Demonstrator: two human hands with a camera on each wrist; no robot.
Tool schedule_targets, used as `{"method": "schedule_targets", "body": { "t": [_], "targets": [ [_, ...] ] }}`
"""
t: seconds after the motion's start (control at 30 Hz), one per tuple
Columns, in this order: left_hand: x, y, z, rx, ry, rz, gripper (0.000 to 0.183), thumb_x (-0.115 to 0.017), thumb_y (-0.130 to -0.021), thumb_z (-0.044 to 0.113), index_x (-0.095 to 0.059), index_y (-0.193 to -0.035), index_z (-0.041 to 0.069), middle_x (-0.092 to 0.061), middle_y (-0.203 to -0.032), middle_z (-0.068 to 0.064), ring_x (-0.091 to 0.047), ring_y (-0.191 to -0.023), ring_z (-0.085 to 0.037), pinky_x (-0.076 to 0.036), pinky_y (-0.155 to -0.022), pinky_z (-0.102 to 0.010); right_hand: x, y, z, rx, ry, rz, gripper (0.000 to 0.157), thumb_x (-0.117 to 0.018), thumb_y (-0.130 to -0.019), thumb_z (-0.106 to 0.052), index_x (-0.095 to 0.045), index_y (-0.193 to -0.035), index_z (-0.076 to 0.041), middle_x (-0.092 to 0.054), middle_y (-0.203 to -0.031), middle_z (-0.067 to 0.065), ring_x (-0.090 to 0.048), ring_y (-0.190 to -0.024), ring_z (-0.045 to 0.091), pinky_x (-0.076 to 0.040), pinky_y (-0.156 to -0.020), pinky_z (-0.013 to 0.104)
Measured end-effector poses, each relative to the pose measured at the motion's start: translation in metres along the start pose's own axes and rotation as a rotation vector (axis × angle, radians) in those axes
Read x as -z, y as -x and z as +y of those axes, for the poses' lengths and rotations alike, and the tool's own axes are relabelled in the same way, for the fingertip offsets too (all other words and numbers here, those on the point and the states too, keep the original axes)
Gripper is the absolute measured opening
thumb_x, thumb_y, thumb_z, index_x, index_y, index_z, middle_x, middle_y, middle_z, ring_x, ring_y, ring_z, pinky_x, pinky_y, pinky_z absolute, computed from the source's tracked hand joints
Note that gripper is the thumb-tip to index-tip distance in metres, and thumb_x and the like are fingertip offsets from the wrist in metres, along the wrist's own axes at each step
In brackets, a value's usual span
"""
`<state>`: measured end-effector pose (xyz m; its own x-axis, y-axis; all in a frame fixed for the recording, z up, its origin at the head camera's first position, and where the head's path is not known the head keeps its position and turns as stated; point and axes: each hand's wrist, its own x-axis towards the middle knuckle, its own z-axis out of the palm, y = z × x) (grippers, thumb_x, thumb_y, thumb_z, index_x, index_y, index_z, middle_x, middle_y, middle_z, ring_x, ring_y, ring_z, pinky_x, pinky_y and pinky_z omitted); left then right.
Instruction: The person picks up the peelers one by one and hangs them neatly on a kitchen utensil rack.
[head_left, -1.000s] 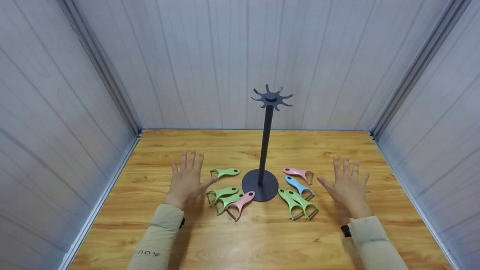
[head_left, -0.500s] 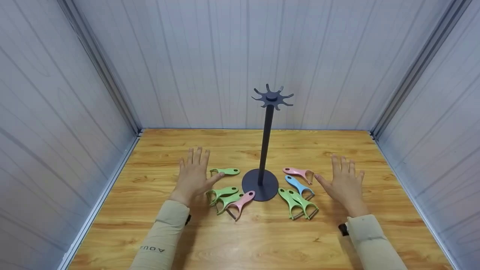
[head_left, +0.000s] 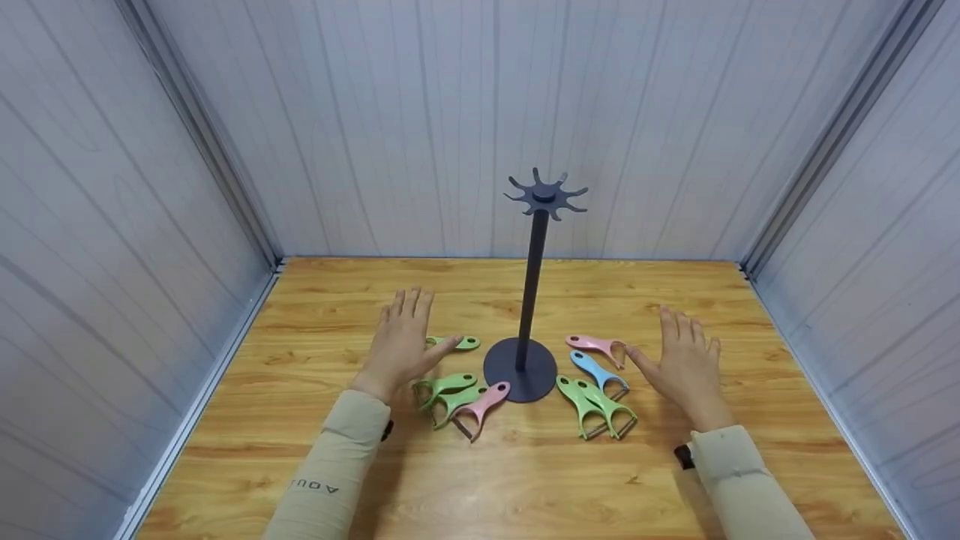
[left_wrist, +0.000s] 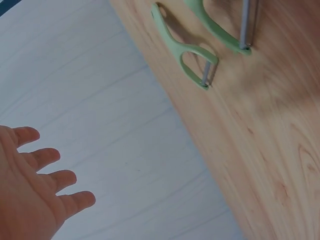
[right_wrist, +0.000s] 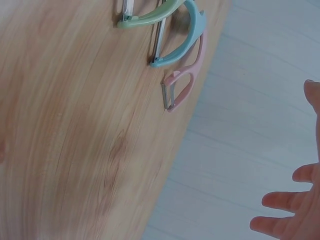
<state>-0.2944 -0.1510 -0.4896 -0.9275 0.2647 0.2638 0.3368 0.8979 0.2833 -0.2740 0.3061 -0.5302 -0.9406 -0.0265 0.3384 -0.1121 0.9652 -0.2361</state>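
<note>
Though near peelers [head_left: 454,381], left hand [head_left: 399,346] and right hand [head_left: 686,365] straight-fingered and wide, each grip empty.

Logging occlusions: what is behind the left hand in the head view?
Partly behind the left hand lies a green Y-peeler: its holed handle end shows; its blade end is covered in that view.

- The left hand [head_left: 399,346] has its back upward in the head view, fingers [head_left: 424,306] extended forward, and thumb [head_left: 444,348] spread inward.
- The right hand [head_left: 684,367] mirrors it: fingers straight and slightly parted, thumb angled inward.
- The left wrist view shows part of the palm and four separated fingers; the right wrist view, a thumb and three fingers.
- The left forearm [head_left: 334,457] and right forearm [head_left: 739,472] reach forward, well apart, both in beige sleeves [head_left: 356,420].
</note>
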Motion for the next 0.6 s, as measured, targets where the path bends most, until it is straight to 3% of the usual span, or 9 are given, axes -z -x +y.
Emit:
{"method": "schedule_targets", "body": {
  "t": [0.2, 0.37, 0.6],
  "targets": [
    [0.001, -0.005, 0.009, -0.031, 0.055, 0.022, 0.096, -0.045, -0.088, 0.075, -0.026, -0.155, 0.009, -0.03, -0.157, -0.018, -0.019, -0.147, -0.04, -0.02, -0.115, -0.06, -0.001, -0.001, -0.003, 0.03, -0.005, 0.044, 0.095, -0.058, -0.086, -0.067, -0.026, -0.154, -0.009, -0.04, -0.146, 0.027, -0.034, -0.134, 0.05, -0.02, -0.099, 0.078],
    [0.001, -0.012, 0.016, -0.051, 0.062, 0.025, 0.098, -0.042, -0.087, 0.077, -0.025, -0.155, 0.008, -0.032, -0.156, -0.017, -0.023, -0.146, -0.04, -0.022, -0.116, -0.056, -0.003, -0.003, -0.005, 0.057, -0.005, 0.088, 0.092, -0.066, -0.085, -0.06, -0.032, -0.151, -0.007, -0.045, -0.141, 0.026, -0.04, -0.13, 0.048, -0.025, -0.098, 0.075],
    [0.006, -0.019, 0.027, -0.06, 0.088, 0.012, 0.099, -0.042, -0.087, 0.078, -0.025, -0.155, 0.008, -0.031, -0.157, -0.015, -0.024, -0.146, -0.036, -0.021, -0.117, -0.054, -0.005, -0.006, -0.008, 0.085, -0.002, 0.134, 0.088, -0.067, -0.083, -0.06, -0.038, -0.147, -0.006, -0.049, -0.136, 0.024, -0.045, -0.125, 0.046, -0.029, -0.095, 0.072]
  ]
}}
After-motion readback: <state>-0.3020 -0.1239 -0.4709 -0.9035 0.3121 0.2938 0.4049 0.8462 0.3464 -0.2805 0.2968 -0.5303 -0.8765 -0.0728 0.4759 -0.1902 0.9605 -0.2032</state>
